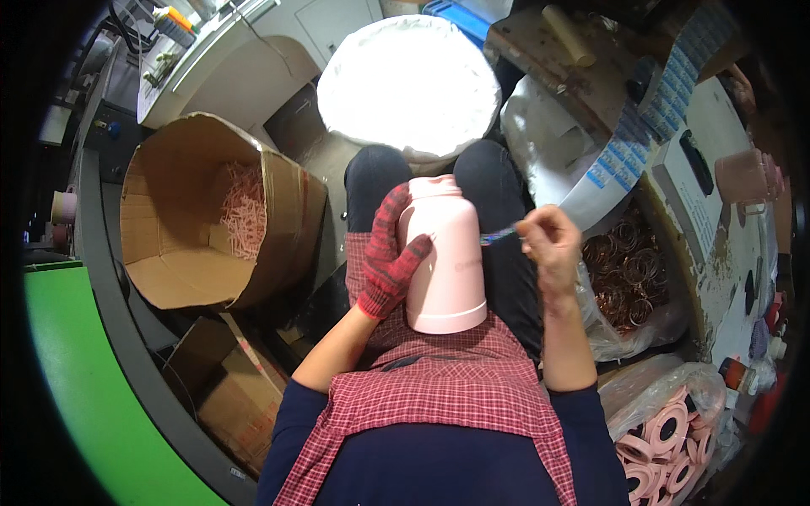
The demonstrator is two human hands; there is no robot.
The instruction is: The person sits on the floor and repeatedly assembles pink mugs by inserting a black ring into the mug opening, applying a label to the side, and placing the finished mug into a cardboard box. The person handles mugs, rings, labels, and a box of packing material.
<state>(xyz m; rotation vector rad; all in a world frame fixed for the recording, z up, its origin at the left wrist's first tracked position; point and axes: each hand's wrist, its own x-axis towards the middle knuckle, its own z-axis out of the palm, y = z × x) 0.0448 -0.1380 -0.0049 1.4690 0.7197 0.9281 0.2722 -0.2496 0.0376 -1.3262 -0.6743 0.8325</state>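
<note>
A pale pink vacuum flask body (451, 261) rests in my lap, neck pointing away from me. My left hand (394, 253), in a red and black knit glove, is wrapped round its left side, thumb across the front. To the right of the flask, my bare right hand (553, 244) pinches a small shiny blue strip (499, 237), which looks like a sticker. Its far end is close to the flask's side; whether it touches, I cannot tell. A long band of blue and white stickers (620, 160) hangs from the bench at the right.
Ahead stands a round tub lined with white plastic (409, 84). An open cardboard box (202, 278) with pink strips is at the left. Bags of copper-coloured rings (626, 270) and pink ring-shaped parts (668, 426) sit by the right bench (709, 287). A green surface (101, 379) lies far left.
</note>
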